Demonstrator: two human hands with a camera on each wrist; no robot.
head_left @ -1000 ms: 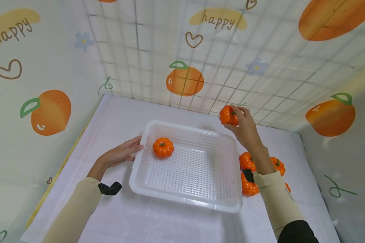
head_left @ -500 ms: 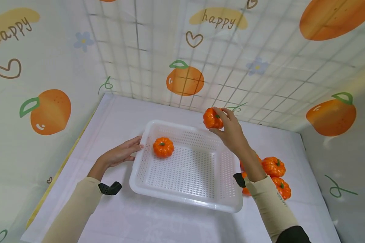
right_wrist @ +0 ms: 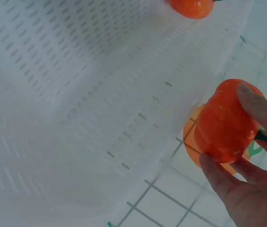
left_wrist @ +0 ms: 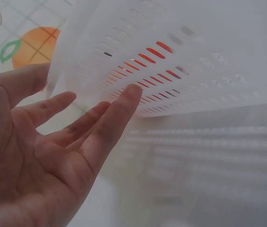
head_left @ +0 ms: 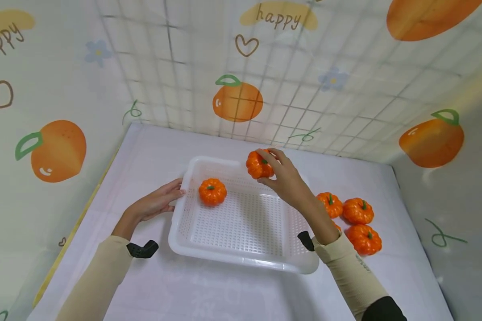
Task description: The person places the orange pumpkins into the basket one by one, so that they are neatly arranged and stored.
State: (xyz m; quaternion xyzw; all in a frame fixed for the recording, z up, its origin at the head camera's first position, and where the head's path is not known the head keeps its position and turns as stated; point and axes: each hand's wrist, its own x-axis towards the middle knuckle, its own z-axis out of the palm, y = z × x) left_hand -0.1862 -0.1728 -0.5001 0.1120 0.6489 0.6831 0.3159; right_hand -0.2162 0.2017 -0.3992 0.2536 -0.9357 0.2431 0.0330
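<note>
A small orange pumpkin (head_left: 259, 164) with a green stem is pinched between the thumb and fingers of my right hand (head_left: 289, 185), over the far side of the white perforated basket (head_left: 241, 263). In the right wrist view, the held pumpkin (right_wrist: 228, 123) hangs beside the basket wall. A second pumpkin (head_left: 212, 192) sits inside the basket near its left end. My left hand (head_left: 154, 203) rests its fingertips at the basket's left rim. The left wrist view shows those fingers (left_wrist: 109, 123) loosely extended along the outer wall, with orange showing through the slots.
To the right of the basket, several pumpkins (head_left: 358, 211) stand clustered on the white tabletop (head_left: 156, 285), one partly hidden by my right forearm. A printed curtain (head_left: 164, 89) hangs over a wire grid behind and around the table.
My right hand has carried its pumpkin leftward from beyond the basket's right corner to over its back edge. The left hand stays at the rim. The head view has shifted slightly.
</note>
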